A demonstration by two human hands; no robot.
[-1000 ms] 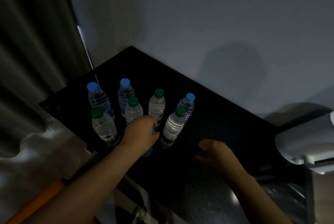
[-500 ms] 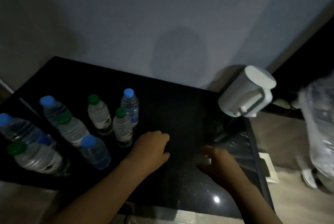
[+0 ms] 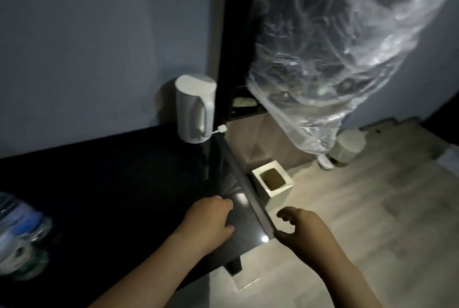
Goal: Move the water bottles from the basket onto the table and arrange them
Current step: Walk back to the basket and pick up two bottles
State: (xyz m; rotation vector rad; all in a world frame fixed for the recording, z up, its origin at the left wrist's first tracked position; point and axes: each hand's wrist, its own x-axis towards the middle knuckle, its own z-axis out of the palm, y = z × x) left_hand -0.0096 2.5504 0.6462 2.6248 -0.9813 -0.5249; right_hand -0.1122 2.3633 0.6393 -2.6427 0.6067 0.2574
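Step in hand: Between bottles, by my reading. Both your hands are free, and your view is turned toward the right end of the counter (image 3: 111,183).
Water bottles (image 3: 21,230): A blurred cluster stands on the counter at the far left edge of view, well apart from both hands. The count cannot be told from here.
Basket: Not in view, so I cannot say whether any bottles remain in it.
Left hand (image 3: 208,218): Released and holding nothing, fingers loosely curled, over the counter near its right edge.
Right hand (image 3: 305,230): Also released, fingers loosely bent, just past the counter's near right corner. I cannot tell whether the thumb touches the edge.
Next move: You likely need to find the basket, take one bottle by the body, and stand it upright beside the cluster.
Around: A white kettle (image 3: 195,109) stands at the counter's far right corner, against the wall. A square white bin (image 3: 273,182) sits on the floor (image 3: 372,233) just beside the counter.
In the way: A clear plastic bag (image 3: 335,59) hangs low on the right. Mind the counter's sharp corner by your right hand.
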